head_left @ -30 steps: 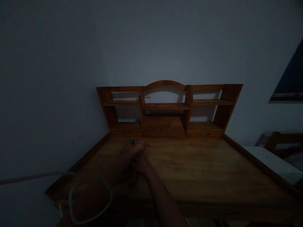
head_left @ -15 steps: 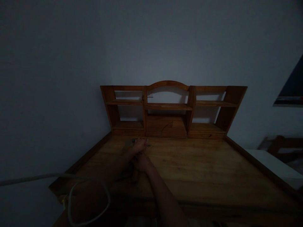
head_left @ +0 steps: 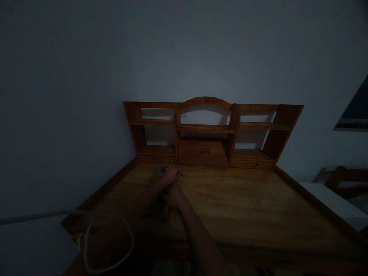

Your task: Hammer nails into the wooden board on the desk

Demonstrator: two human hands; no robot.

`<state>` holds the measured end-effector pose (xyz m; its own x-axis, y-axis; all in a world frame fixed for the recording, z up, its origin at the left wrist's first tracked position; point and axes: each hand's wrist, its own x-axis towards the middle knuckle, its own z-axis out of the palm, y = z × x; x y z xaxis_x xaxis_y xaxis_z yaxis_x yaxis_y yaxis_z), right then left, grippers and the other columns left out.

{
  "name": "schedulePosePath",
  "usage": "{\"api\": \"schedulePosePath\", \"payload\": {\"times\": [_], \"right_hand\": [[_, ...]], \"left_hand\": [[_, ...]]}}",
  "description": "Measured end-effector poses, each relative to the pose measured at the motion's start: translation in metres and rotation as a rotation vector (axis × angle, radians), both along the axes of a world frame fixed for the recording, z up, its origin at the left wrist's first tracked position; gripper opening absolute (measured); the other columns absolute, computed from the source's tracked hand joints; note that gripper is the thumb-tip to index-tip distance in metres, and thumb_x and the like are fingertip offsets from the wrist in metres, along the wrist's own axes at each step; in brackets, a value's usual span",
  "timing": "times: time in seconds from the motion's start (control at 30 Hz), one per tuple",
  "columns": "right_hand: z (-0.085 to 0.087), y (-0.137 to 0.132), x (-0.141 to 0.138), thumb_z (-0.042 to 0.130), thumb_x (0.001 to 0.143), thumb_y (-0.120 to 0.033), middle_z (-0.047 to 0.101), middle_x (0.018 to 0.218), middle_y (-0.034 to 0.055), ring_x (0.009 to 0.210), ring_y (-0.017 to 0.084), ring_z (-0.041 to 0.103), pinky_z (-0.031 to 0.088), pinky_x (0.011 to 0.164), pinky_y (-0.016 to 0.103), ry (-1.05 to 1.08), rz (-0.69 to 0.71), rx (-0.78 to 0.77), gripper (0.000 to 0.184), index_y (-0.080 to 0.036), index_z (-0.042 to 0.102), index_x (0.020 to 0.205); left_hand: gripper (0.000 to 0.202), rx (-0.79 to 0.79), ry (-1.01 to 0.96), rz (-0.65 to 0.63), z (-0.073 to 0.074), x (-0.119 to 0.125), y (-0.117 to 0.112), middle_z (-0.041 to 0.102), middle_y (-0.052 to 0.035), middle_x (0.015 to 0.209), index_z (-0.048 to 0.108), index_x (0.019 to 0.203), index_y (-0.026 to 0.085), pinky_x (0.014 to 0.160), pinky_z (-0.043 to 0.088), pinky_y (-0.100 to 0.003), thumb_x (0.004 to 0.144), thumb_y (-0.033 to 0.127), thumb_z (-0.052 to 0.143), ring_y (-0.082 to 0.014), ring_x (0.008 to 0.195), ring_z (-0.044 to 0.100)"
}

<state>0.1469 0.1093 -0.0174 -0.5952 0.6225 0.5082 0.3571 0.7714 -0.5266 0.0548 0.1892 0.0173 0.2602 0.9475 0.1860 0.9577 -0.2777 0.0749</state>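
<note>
My left hand (head_left: 171,174) is over the left rear part of the desk top, its fingers curled down. A dark, short, rod-like piece (head_left: 163,168) shows just behind its knuckles. Small shiny bits (head_left: 181,176) lie at its fingertips, too small to name. Close below it, touching or nearly so, my right hand (head_left: 173,195) is closed. A brown handle-like piece (head_left: 165,211) juts out from under the right hand toward the desk's front edge. What the left fingers grip is hidden in the dim light.
A wooden shelf unit (head_left: 207,129) stands along the desk's back. The wooden desk top (head_left: 244,207) has raised side rails. A pale looped cord (head_left: 132,237) hangs close to the camera at lower left. Right of the desk are a white surface (head_left: 330,199) and a wooden chair-like frame (head_left: 345,175).
My left hand has turned slightly and its fingers now cover more of the small shiny bits. The right hand stays almost in place. The view has shifted a little.
</note>
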Motion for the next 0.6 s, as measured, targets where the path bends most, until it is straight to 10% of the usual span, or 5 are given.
{"api": "schedulePosePath", "payload": {"times": [0.6], "right_hand": [[0.008,-0.005,0.002,0.053,0.089,-0.025,0.055,0.122,0.0096,0.113,0.022,0.052,0.044,0.093,0.044,0.016,0.033,-0.022,0.035,-0.017,0.051,0.123]], "left_hand": [[0.032,0.033,-0.030,-0.077,-0.014,-0.002,0.018,0.051,-0.0100,0.123,0.056,0.114,0.016,0.102,0.029,-0.032,0.083,0.026,0.050,-0.0213,0.118,0.041]]}}
